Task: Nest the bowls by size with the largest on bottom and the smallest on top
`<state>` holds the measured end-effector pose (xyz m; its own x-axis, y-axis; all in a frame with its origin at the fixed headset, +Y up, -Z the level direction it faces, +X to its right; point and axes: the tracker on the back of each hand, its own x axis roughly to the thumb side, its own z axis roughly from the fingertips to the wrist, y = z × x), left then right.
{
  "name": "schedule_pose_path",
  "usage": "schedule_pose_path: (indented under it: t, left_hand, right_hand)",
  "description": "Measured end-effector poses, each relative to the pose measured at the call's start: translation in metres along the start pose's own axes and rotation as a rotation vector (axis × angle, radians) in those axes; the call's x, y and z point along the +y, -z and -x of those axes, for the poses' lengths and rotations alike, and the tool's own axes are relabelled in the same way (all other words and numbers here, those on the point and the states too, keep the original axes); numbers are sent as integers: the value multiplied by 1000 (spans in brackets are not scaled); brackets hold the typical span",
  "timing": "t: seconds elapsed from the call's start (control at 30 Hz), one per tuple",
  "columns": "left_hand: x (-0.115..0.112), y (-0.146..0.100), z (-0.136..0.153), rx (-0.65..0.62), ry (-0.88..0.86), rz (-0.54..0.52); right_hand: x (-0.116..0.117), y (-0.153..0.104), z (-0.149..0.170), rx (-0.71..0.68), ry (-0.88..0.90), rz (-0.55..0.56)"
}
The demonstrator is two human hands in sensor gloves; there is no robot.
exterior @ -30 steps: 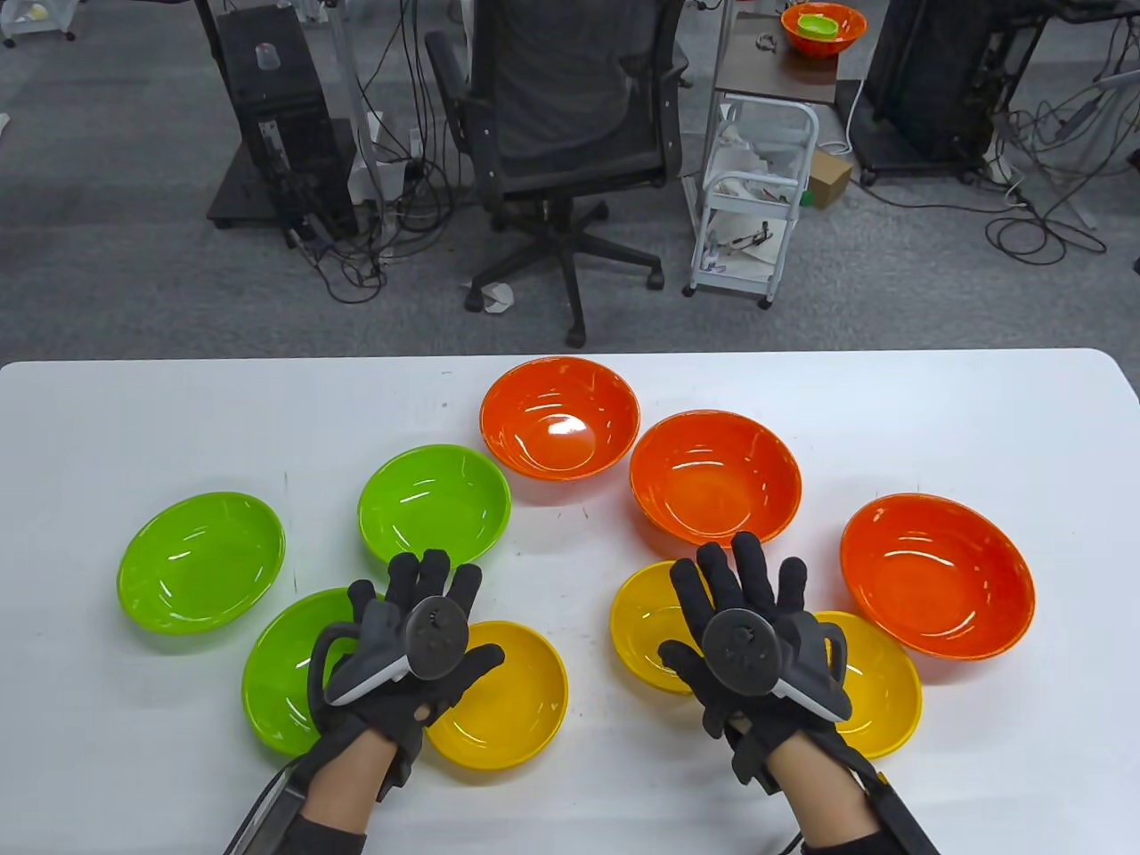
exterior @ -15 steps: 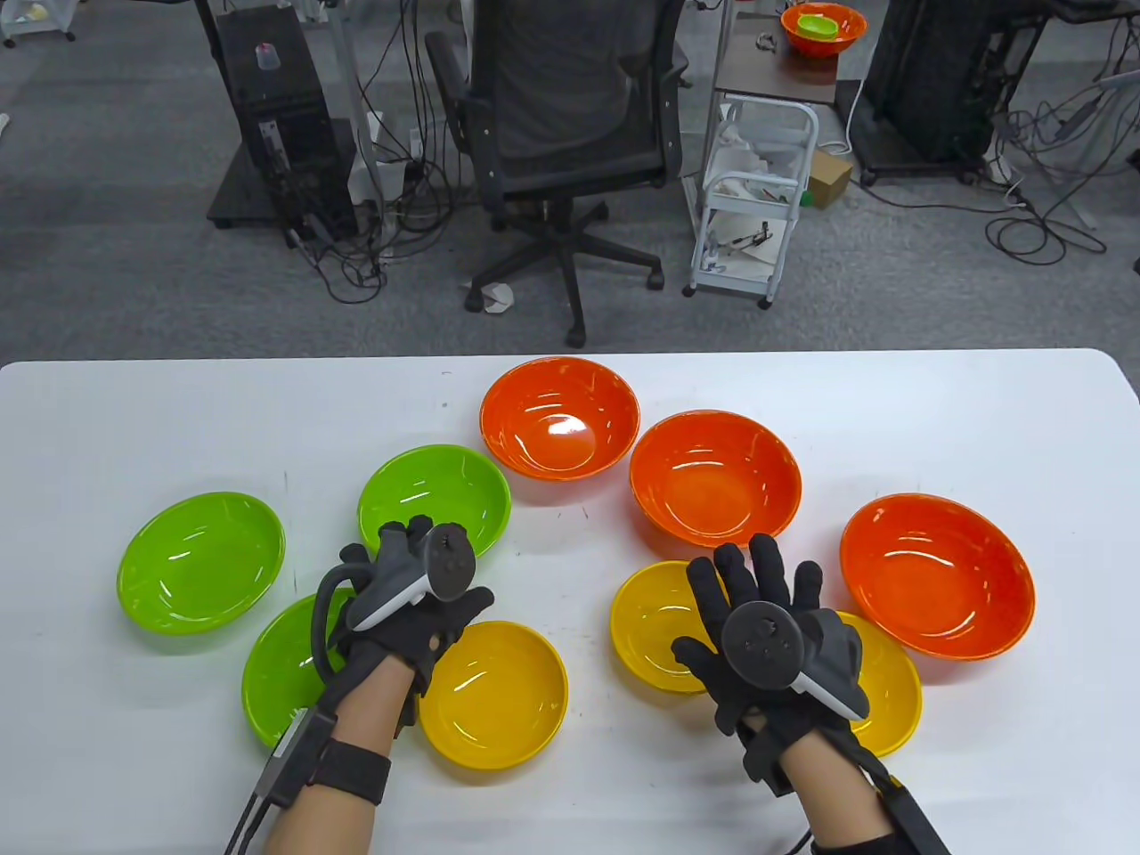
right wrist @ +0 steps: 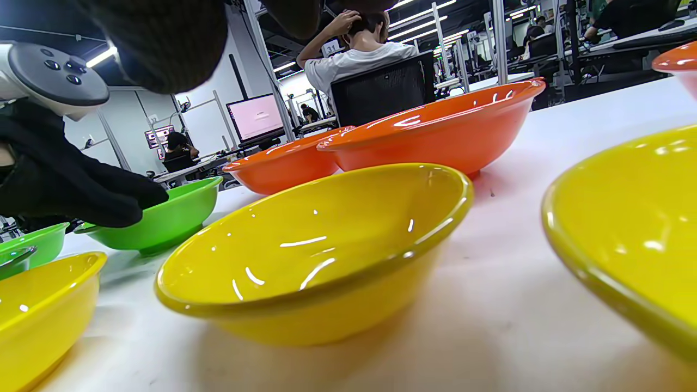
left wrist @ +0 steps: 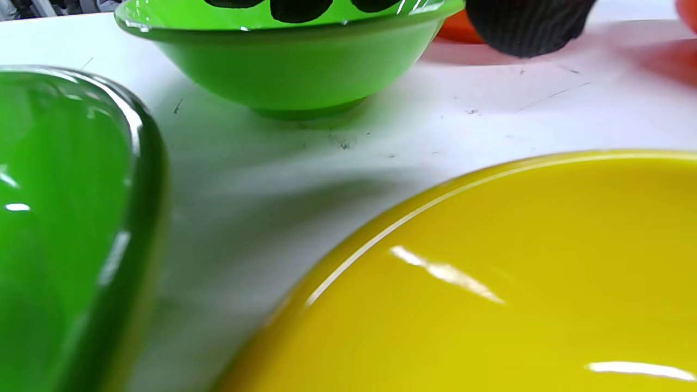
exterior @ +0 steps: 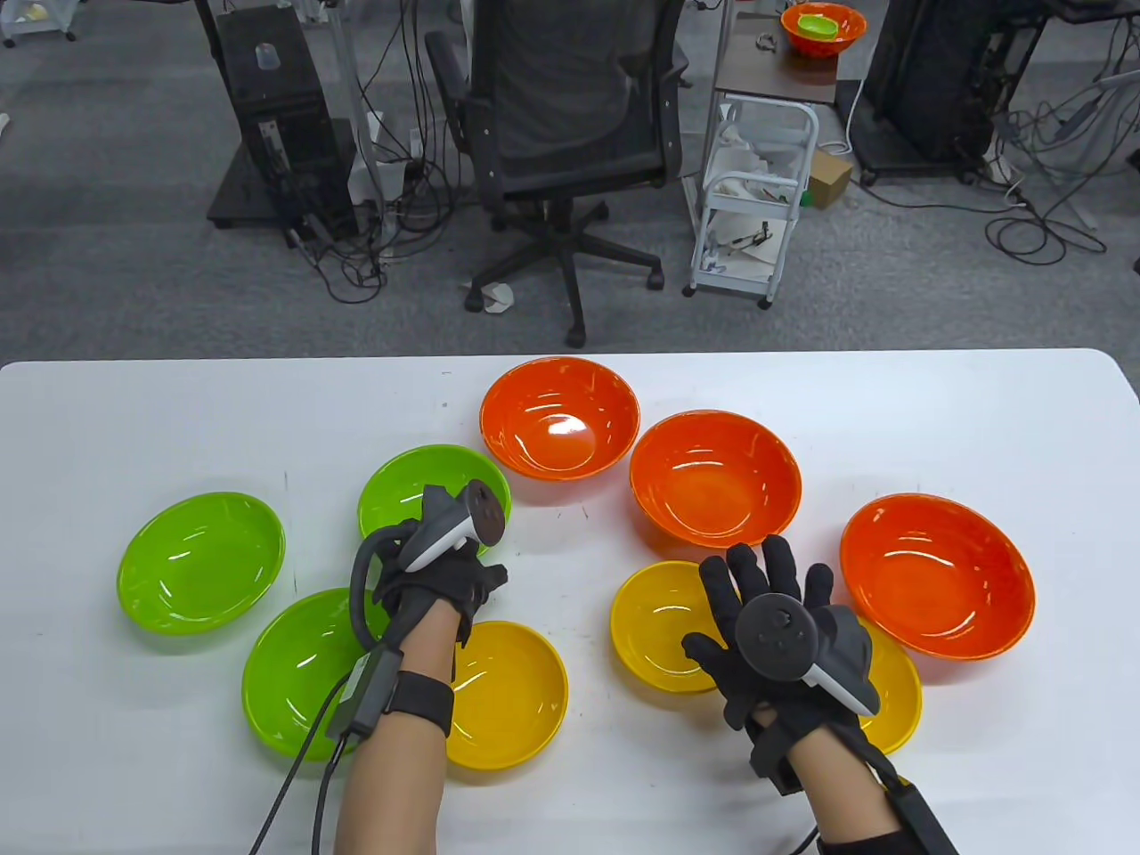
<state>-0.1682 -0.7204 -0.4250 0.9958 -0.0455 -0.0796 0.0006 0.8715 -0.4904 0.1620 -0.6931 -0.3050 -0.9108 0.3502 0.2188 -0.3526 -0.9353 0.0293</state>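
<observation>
Nine bowls lie singly on the white table (exterior: 891, 410): three orange ones (exterior: 558, 419) (exterior: 715, 476) (exterior: 937, 574), three green ones (exterior: 201, 561) (exterior: 419, 490) (exterior: 298, 672) and three yellow ones (exterior: 512, 699) (exterior: 655, 623) (exterior: 895, 690). My left hand (exterior: 450, 557) reaches over the near rim of the middle green bowl (left wrist: 294, 65); its fingertips (left wrist: 297, 8) hang inside the rim and the thumb (left wrist: 528, 27) stays off the wall. My right hand (exterior: 735, 601) is spread flat and empty above the two right yellow bowls (right wrist: 326, 256) (right wrist: 626, 228).
An office chair (exterior: 570, 116), a white cart (exterior: 757, 205) and cables stand beyond the table's far edge. A side table at the back holds an orange bowl with a green one inside (exterior: 824, 31). The bowls lie close together.
My left hand has moved forward from the near green and yellow bowls to the middle green bowl's near rim. My right hand has drifted slightly right and stays spread.
</observation>
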Motion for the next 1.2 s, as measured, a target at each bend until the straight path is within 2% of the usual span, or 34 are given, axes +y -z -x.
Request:
schedule_pose_path:
  t: [0.07, 0.4, 0.6, 0.83, 1.03, 1.2]
  left_hand:
    - [-1, 5, 1, 12, 5, -13]
    - [-7, 18, -1, 72, 33, 54]
    - [-4, 14, -1, 93, 88, -20]
    - [8, -3, 2, 104, 93, -183]
    - [11, -22, 6, 61, 63, -265]
    - [11, -48, 1, -17, 84, -353]
  right_hand:
    - [0, 0, 1, 6, 5, -6]
    - [-1, 2, 10, 35, 37, -17]
    - [-2, 2, 11, 45, 38, -24]
    - [-2, 2, 11, 48, 35, -22]
    - [-2, 3, 10, 35, 33, -4]
    - [1, 4, 8, 1, 37, 7]
